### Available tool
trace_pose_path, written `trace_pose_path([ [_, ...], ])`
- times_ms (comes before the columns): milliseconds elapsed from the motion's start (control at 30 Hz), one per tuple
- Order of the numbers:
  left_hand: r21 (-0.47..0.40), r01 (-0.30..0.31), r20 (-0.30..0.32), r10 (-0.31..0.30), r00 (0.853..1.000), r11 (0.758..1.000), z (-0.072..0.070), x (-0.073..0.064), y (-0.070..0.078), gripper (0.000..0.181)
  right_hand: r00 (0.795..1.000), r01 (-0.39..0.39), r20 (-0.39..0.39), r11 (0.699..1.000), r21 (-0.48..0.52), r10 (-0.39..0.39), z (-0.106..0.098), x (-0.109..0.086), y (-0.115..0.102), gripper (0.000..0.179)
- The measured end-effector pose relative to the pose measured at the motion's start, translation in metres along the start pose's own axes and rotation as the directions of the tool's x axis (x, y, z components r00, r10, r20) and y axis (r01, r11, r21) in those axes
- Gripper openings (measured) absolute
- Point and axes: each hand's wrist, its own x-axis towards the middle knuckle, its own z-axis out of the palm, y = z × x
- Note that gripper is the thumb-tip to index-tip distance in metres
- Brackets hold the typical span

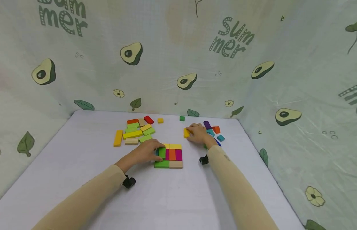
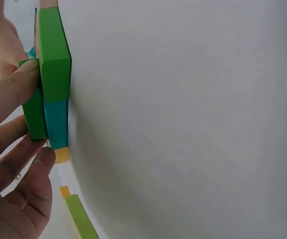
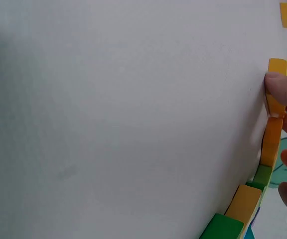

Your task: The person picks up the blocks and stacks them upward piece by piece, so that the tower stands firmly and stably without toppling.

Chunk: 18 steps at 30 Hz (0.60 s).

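Note:
A flat square of wooden blocks lies mid-table, with a beige block [image 1: 176, 164] and a green block [image 1: 161, 164] along its near side, yellow blocks [image 1: 175, 146] along the far side, and orange and magenta blocks between. On its left part, my left hand [image 1: 146, 151] grips a darker green block [image 1: 162, 153] between thumb and fingers; the left wrist view shows this green block [image 2: 34, 115] lying on top of the layer. Right of the square, my right hand [image 1: 197, 133] pinches a yellow block [image 1: 186, 133], low over the table in the right wrist view.
Several loose lime, yellow, red and plain blocks [image 1: 132, 134] lie at the back left. A small yellow block [image 1: 160, 120] and a small green block [image 1: 182, 118] sit near the far edge. Purple [image 1: 207, 125], orange [image 1: 216, 129] and blue blocks lie beyond my right hand. A patterned cloth [image 1: 155, 76] hangs behind.

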Motion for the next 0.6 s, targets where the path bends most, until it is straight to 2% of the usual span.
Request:
trace_pose_path([
  [300,-0.004,0.003,0.008,-0.003,1.0,1.0,-0.002,0.0,0.002,0.062,0.999,0.038,-0.027,0.999,0.001,-0.038,0.0,-0.007,0.0,0.059],
  [600,-0.002,0.003,0.012,-0.003,1.0,1.0,-0.003,-0.001,0.002,0.062,0.993,0.107,-0.06,0.991,0.086,-0.102,-0.008,-0.028,-0.011,0.061],
])
